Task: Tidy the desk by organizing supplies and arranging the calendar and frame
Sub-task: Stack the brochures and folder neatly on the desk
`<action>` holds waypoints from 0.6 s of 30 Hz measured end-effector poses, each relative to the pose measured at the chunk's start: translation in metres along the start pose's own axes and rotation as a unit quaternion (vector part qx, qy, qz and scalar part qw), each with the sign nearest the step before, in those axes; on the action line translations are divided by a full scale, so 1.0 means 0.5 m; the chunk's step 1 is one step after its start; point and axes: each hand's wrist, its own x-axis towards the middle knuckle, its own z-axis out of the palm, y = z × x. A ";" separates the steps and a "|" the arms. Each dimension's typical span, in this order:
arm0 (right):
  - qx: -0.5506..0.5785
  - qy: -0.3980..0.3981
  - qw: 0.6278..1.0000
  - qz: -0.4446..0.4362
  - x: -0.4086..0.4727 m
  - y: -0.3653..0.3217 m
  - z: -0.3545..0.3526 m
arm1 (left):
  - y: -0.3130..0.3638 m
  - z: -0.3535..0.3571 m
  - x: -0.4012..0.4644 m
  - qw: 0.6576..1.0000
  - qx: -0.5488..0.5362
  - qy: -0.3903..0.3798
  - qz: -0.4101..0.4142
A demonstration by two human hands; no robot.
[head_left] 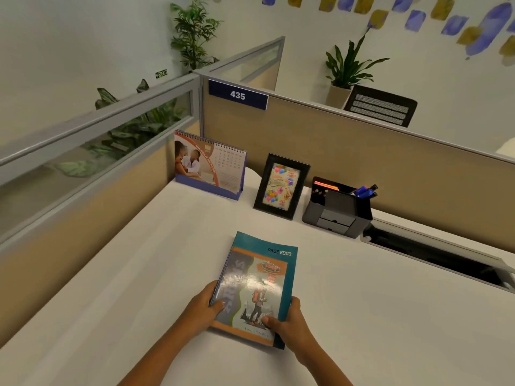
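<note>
Both hands are gripping a glossy teal-and-orange notebook printed with a hiker, which is lying on the white worktop near its front edge. The left hand is wrapping around the notebook's left edge, with the thumb resting on the cover. The right hand is holding the lower right corner, its thumb pressing on the cover and its fingers curling around the right edge.

Along the back of the worktop, three things are standing in a row against the beige cubicle partition. A spiral-bound desk calendar with a purple base is sitting upright in the far left corner. Just beside it on the right, a black picture frame holding a colourful balloon print is leaning back slightly. Next to that, a grey and black desk organizer is holding blue pens, pencils and a strip of orange.

A dark rectangular cable slot is lying open in the worktop to the right. A blue plate reading 435 is hanging on the partition.
</note>
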 end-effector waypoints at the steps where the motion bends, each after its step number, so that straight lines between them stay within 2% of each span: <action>1: -0.005 0.001 1.000 -0.003 0.011 -0.013 0.028 | -0.005 -0.027 0.005 1.000 0.003 0.012 0.001; 6: -0.084 0.025 0.996 -0.030 0.074 -0.085 0.182 | -0.031 -0.182 0.024 0.997 0.022 0.072 0.007; 9: -0.145 0.016 0.987 -0.063 0.111 -0.133 0.269 | -0.063 -0.277 0.050 0.988 0.086 0.130 -0.007; 13: -0.244 0.013 0.967 -0.075 0.158 -0.176 0.357 | -0.080 -0.365 0.086 0.956 0.216 0.190 -0.055; 18: -0.287 0.022 0.954 -0.078 0.197 -0.229 0.436 | -0.076 -0.429 0.126 0.912 0.343 0.219 -0.057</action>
